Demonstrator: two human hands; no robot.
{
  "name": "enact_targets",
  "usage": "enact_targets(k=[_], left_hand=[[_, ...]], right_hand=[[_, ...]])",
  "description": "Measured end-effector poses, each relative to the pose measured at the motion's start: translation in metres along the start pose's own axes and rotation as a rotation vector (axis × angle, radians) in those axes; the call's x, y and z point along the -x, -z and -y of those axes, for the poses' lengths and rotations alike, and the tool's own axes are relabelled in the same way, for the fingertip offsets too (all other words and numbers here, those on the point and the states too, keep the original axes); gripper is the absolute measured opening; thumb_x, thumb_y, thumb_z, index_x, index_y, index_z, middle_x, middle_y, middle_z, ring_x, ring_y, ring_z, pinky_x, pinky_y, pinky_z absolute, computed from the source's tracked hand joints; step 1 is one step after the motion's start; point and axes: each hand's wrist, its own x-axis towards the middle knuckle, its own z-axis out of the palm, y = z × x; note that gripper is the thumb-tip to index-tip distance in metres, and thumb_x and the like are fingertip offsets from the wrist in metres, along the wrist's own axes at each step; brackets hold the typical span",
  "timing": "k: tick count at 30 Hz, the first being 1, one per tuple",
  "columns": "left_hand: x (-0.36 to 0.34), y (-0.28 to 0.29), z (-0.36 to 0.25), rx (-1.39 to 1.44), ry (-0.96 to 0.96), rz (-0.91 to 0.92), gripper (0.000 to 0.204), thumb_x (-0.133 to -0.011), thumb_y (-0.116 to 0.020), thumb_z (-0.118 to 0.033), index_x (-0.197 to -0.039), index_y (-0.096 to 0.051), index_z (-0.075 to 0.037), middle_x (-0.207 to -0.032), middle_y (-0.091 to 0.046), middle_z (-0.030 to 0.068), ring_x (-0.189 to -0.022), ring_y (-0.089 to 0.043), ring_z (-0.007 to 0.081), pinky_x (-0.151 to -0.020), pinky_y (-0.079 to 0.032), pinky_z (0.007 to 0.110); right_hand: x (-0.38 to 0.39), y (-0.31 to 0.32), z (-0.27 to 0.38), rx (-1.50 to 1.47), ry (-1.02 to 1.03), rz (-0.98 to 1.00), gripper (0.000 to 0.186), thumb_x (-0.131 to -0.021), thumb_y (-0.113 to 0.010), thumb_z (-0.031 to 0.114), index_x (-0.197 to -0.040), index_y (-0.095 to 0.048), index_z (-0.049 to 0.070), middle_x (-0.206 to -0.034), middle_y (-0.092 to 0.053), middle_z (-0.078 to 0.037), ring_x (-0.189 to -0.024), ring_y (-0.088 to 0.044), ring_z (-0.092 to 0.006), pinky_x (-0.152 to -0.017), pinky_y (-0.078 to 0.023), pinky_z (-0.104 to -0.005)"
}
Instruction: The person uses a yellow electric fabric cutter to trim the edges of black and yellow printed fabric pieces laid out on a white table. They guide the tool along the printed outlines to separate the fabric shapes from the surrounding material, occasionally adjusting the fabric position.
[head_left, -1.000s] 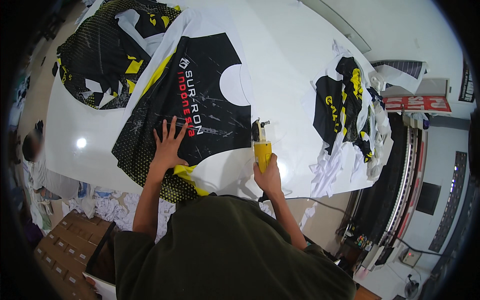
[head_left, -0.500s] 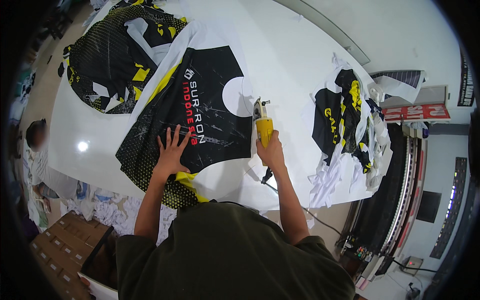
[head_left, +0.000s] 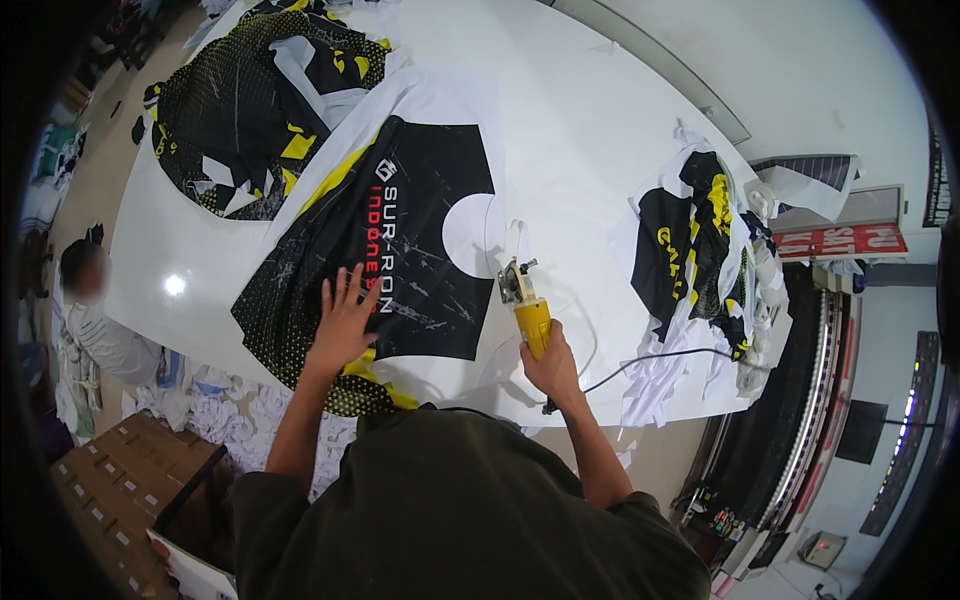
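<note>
A black garment panel with white and red print lies on the white table in front of me, its neck edge cut in a round curve toward the right. My left hand rests on it, fingers spread, pressing near the lettering. In my right hand is a yellow electric fabric cutter, gripped by its body. Its metal head points away from me, just right of the panel's right edge. Whether the blade touches cloth I cannot tell. Yellow-dotted black fabric bunches under my left forearm.
A heap of black and yellow printed fabric lies at the far left. Cut pieces and white scraps pile up at the right. The cutter's black cord runs rightward. Cartons stand at lower left; a person is at the left.
My right hand has drawn the cutter nearer to me, and its cord now swings out to the right. The black panel is turned slightly. My left hand stays spread on the cloth.
</note>
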Motion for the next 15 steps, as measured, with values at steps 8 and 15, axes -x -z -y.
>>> enact_targets(k=[8, 15], left_hand=[[-0.038, -0.025, -0.053, 0.065, 0.042, 0.036, 0.131, -0.055, -0.098, -0.042, -0.164, -0.027, -0.027, -0.172, -0.003, 0.0184, -0.157, -0.001, 0.0488, -0.115, -0.010, 0.080], [-0.036, -0.026, -0.046, 0.082, 0.033, 0.039, 0.133, -0.053, -0.099, -0.040, -0.164, -0.027, -0.027, -0.173, -0.002, 0.0173, -0.157, 0.001, 0.0488, -0.116, -0.009, 0.080]], right_hand=[[-0.040, -0.009, 0.025, 0.000, -0.012, -0.020, 0.058, -0.092, -0.068, 0.023, -0.132, -0.035, -0.004, -0.112, -0.062, -0.036, -0.100, -0.064, -0.0541, -0.086, -0.053, -0.0571], [-0.101, -0.003, 0.040, 0.029, 0.000, -0.044, 0.056, -0.090, -0.067, 0.025, -0.127, -0.038, -0.005, -0.108, -0.063, -0.037, -0.098, -0.066, -0.0525, -0.086, -0.054, -0.0564]])
